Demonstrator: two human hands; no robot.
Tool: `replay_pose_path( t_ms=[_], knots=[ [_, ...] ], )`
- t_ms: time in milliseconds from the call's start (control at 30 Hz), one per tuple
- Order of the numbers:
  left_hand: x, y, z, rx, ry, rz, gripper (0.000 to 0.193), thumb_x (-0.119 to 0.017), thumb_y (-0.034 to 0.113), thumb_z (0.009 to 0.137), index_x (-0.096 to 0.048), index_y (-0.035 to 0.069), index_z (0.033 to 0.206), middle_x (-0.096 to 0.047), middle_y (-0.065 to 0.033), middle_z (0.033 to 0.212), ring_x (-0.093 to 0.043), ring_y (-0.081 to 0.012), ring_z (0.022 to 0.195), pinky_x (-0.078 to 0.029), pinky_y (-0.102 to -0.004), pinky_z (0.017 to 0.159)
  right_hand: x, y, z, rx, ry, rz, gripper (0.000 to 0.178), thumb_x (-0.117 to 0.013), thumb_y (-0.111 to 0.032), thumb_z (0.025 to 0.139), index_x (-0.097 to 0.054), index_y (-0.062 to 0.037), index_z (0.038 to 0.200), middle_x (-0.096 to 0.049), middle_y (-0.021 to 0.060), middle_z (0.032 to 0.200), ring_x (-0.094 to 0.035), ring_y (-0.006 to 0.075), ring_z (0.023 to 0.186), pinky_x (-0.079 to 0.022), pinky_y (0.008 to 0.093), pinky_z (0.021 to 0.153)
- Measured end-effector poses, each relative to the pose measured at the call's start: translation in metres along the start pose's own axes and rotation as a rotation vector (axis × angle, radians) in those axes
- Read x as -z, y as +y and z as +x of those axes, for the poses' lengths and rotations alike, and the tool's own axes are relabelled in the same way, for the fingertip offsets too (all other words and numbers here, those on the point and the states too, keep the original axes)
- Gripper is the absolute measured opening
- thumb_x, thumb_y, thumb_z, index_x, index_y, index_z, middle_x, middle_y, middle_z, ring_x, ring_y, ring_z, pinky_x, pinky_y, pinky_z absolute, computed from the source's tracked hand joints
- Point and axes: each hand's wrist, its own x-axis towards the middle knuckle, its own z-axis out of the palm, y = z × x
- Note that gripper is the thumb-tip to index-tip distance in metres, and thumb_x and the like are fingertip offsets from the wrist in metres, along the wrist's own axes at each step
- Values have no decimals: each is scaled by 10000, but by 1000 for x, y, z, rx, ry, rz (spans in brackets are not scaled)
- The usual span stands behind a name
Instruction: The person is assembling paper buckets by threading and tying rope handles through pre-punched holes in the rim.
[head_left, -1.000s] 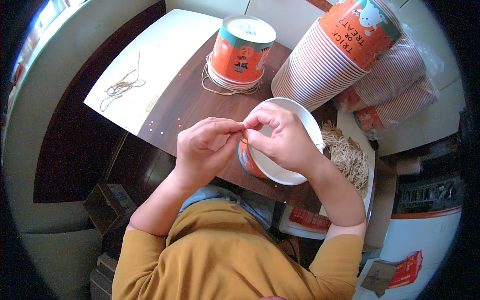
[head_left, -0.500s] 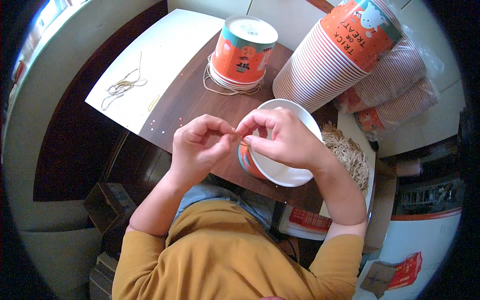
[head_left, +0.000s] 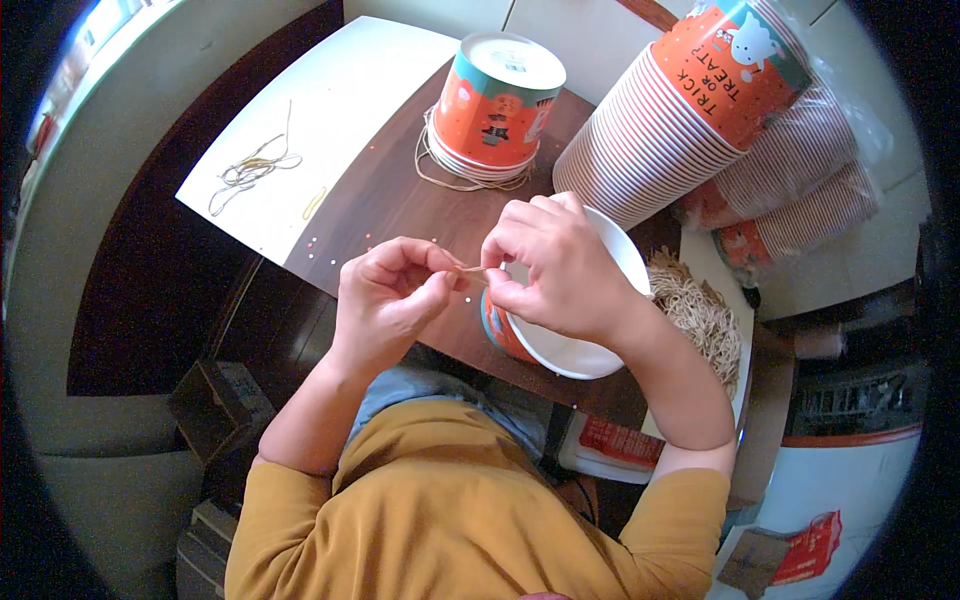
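Note:
A short stretch of tan cord (head_left: 472,270) runs between my two hands. My left hand (head_left: 385,297) pinches one end between thumb and forefinger. The other end sits in the pinch of my right hand (head_left: 560,265), whose remaining fingers curl inward. Below and behind the right hand, an orange and teal paper bucket (head_left: 505,335) lies tilted with its white mouth toward me. That hand covers part of the mouth, and whether the cord joins the bucket I cannot tell.
A brown table (head_left: 400,215) adjoins a white board (head_left: 320,90) with loose strings (head_left: 250,175) on it. Upturned buckets (head_left: 500,115) with cord handles stand behind. At right are a tall leaning bucket stack (head_left: 645,125), plastic-wrapped stacks (head_left: 805,190) and a cord heap (head_left: 700,320).
My hands have drawn slightly apart, so more of the cord shows between them. The right hand has tilted upward a little, and the whole view has shifted slightly.

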Motion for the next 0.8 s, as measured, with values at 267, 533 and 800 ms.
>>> replay_pose_path(
  t_ms=[267, 533, 800],
  knots=[
    [12, -1, -2, 90, -28, -158, 53, -584, -29, 862, -591, -44, 912, -662, -116, 904, -664, -176, 832, -548, -297, 779, -2, 3, 0, 19, 80, -78, 142, -672, -115, 671, -538, -112, 717, -522, 35, 725, -528, 222, 725, -360, 364, 720],
    [9, -5, 1, 201, -116, -288, 502, -630, 5, 810, -461, 0, 1283, -562, -145, 1207, -618, -207, 1012, -519, -334, 871, 0, -1, 1, 40, 92, -82, 139, -668, -113, 673, -537, -109, 720, -521, 44, 722, -532, 228, 717, -362, 370, 720],
    [-12, -3, 2, 212, -144, -201, 309, -672, 104, 876, -590, -41, 1136, -666, -62, 1004, -620, -96, 913, -501, -237, 832, -2, 1, -1, 61, 100, -78, 140, -667, -108, 692, -544, -109, 759, -536, 33, 739, -537, 213, 721, -361, 363, 734]
  ],
)
